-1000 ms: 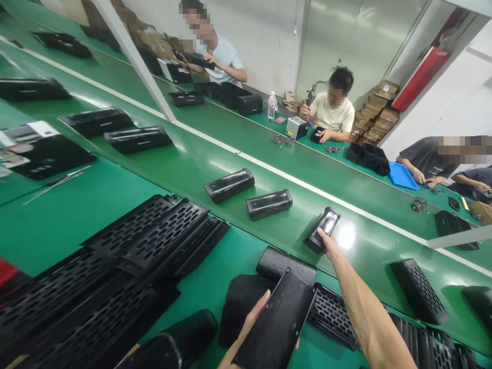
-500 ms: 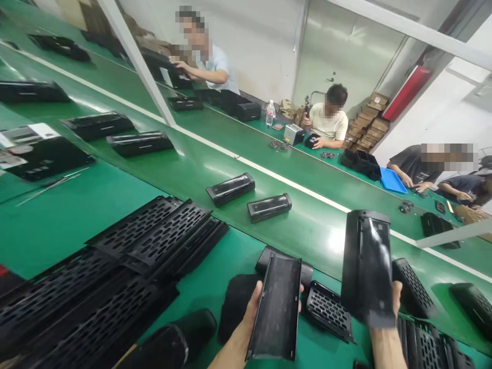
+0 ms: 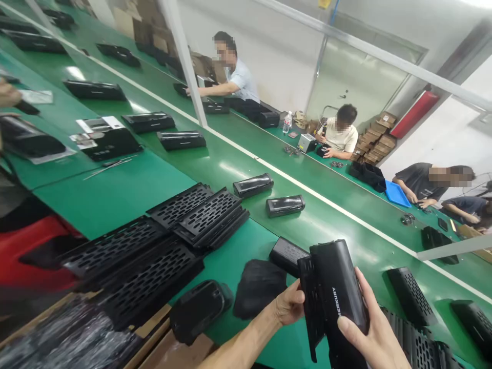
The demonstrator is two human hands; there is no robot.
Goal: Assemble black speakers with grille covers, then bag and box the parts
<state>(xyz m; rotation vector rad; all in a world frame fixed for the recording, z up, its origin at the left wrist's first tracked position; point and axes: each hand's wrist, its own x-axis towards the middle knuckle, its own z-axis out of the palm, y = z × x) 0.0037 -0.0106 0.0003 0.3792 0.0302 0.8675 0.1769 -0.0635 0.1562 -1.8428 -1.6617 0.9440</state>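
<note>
My right hand (image 3: 374, 333) is wrapped round a black plastic housing (image 3: 338, 282) with white lettering on its curved side. In my left hand (image 3: 288, 303) is a slotted black cover panel (image 3: 312, 307), gripped at its left edge and held against the housing's left side. The fingers behind both parts are hidden. Just beyond my left wrist a dark cloth-like piece (image 3: 259, 288) lies on the green table, and a black housing (image 3: 288, 253) sits behind the panel. Left of my forearm rests a rounded black part (image 3: 200, 310).
Stacks of slotted panels (image 3: 154, 266) cover the table's left middle. Glossy black housings (image 3: 285, 205) sit on the green belt (image 3: 330, 220). A cardboard box (image 3: 154, 338) with plastic-wrapped parts stands at the lower left. Co-workers (image 3: 338, 133) sit across the belt; another person's hand (image 3: 8, 95) shows far left.
My hands have come together: the panel now meets the housing, which has turned so its lettered side shows. The view has swung left, and a co-worker's hand appears at the left edge.
</note>
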